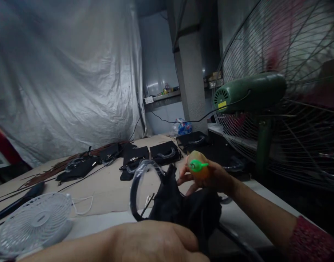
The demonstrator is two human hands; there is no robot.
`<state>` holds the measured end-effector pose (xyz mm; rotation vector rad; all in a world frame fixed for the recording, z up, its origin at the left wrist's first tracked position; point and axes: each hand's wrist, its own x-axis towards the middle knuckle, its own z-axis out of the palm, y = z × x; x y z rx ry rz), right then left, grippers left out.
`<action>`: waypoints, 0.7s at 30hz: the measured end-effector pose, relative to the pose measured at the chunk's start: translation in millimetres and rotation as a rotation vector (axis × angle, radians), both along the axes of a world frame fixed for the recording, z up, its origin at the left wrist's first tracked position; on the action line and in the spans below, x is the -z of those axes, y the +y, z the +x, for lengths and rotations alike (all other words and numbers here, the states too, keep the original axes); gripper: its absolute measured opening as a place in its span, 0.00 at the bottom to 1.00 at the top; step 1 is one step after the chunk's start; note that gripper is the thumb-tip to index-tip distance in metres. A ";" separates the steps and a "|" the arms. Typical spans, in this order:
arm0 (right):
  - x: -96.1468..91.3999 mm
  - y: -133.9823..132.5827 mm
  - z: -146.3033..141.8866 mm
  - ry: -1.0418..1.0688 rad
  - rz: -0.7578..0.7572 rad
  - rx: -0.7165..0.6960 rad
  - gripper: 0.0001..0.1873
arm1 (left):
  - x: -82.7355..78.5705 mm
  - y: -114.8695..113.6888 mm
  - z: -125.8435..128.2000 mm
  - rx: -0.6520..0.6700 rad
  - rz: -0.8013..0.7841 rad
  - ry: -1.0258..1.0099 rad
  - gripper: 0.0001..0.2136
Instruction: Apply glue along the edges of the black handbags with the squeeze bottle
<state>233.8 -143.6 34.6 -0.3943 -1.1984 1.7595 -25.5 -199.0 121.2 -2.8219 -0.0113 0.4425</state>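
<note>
In the head view, a black handbag (169,207) stands crumpled at the table's near edge. Its looped handle (134,193), wrapped in clear plastic, rises on the left. My left hand (156,242) is low in front of the bag, back of the hand up, with bent fingers against the black fabric; the fingertips are hidden. Above and behind the bag, my right hand (214,176) is closed around an orange-yellow bottle-like object (201,173) with a bright green cap and short spout. Some of its fingers reach down toward the bag.
More black bags (164,151) lie across the table, several with plastic-wrapped handles. A white small fan (37,222) with a cord sits at the near left. Brown strips (52,165) lie at the far left. A large green-motored fan (251,91) stands close on the right.
</note>
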 end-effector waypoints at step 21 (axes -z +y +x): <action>2.1 -36.6 -38.3 0.047 -0.140 0.227 0.27 | -12.6 55.6 -13.6 0.779 0.235 -0.347 0.15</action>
